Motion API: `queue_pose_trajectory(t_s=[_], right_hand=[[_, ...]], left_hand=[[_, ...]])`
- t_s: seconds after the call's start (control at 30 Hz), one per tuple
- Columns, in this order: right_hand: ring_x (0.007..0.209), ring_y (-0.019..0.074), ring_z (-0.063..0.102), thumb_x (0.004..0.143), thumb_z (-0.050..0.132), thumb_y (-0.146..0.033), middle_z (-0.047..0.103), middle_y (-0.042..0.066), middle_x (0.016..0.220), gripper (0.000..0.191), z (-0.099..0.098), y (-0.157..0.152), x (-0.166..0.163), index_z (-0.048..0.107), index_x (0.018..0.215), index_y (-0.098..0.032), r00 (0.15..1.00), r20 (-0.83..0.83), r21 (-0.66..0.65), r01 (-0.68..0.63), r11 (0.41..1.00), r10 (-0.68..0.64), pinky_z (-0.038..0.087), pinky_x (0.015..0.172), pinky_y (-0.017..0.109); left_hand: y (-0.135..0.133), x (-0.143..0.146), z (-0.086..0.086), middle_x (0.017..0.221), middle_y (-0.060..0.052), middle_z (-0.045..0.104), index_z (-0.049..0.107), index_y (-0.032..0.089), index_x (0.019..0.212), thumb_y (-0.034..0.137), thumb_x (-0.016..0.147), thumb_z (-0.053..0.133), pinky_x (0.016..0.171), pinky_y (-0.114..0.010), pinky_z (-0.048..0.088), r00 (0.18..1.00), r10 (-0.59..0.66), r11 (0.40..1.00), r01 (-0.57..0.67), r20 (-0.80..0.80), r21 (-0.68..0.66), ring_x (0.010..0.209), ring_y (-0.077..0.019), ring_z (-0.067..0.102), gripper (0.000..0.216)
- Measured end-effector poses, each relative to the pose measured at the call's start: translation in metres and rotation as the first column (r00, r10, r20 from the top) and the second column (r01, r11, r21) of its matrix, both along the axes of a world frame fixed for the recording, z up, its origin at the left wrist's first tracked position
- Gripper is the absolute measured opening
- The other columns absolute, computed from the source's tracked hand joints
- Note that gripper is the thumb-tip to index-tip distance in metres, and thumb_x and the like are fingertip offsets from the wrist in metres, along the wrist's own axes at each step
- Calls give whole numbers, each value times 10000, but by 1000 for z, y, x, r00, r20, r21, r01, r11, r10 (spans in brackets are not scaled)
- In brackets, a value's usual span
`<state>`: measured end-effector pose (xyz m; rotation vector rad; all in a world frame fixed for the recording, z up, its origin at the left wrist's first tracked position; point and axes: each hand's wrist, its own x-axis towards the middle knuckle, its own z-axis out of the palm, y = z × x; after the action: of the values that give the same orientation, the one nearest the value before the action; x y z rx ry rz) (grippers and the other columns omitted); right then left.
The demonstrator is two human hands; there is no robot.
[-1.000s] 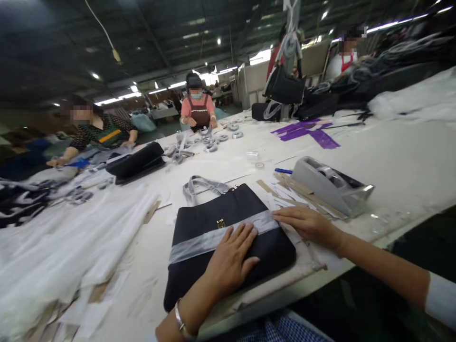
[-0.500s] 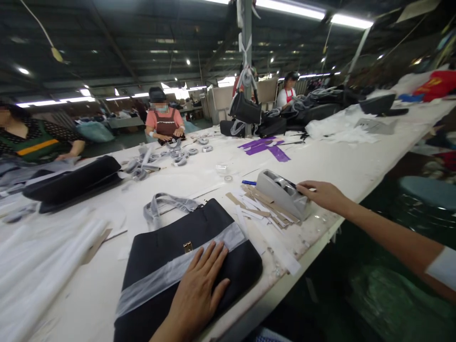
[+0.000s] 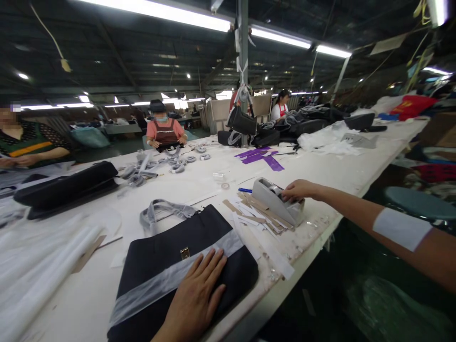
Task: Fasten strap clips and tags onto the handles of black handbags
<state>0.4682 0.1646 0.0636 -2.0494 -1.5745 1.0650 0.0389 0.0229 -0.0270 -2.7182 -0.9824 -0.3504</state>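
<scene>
A black handbag point(image 3: 164, 251) lies on the table in front of me. A pale translucent strip point(image 3: 142, 294) runs across it below the gold clasp point(image 3: 185, 253), and its handle point(image 3: 167, 207) is wrapped in grey film. My left hand point(image 3: 197, 289) rests flat on the strip and the bag, fingers stretched out. At the grey tape dispenser point(image 3: 269, 202), my right hand point(image 3: 298, 190) has its fingers bent together over the roll end. Whatever sits between those fingertips is hidden. Paper and cardboard strips point(image 3: 256, 209) lie beside the dispenser, near a blue pen point(image 3: 245, 190).
Another black bag point(image 3: 71, 185) and white sheeting point(image 3: 46, 266) lie to the left. Grey wrapped rings point(image 3: 174, 164) and purple strips point(image 3: 261, 157) are farther back. Co-workers sit across the table point(image 3: 356, 175). A stool point(image 3: 420, 202) stands beyond its right edge.
My right hand has moved slightly farther over the dispenser, and its fingers are more bent. My left hand stays on the bag. The camera view has shifted a little.
</scene>
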Motion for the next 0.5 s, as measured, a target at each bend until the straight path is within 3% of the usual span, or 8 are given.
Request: queue_pose_trajectory(t_s=[0.13,0.27,0.4,0.5], right_hand=[[840,183,704,795,687,-328,735,138,996,193,5,6,-5,692,786,-135,981,-170,-82,76,994,-89,564,728,249],[840,179,709,835,646,-321,736,151,974,220,24,-6,-3,694,836,-106,950,-268,-78,143,987,-159,583,749,246],[936,186,692,898,551,-408,699,169,1108,344,45,-39,12,706,948,-105,949,-294,83,141,986,-111,561,798,233],[932,229,698,867,568,-494,685,199,1122,421,48,-69,30,728,965,-117,958,-287,210,89,974,-25,571,732,242]], left_hand=[[0,0,-1,1534,-20,305,190,232,1497,368,962,411,1121,-420,363,1000,1,999,-1,-1,33,1405,-216,304,595],[1,0,-3,1532,-19,308,198,230,1497,367,961,412,1116,-407,370,1000,0,998,0,-9,65,1399,-215,316,593],[1,-1,-4,1530,-28,309,205,227,1497,370,960,408,1116,-398,371,1000,-6,998,7,-12,65,1393,-217,330,591],[2,-2,-4,1533,-23,298,209,227,1497,386,956,410,1106,-404,386,999,3,997,0,-36,74,1390,-225,335,598]])
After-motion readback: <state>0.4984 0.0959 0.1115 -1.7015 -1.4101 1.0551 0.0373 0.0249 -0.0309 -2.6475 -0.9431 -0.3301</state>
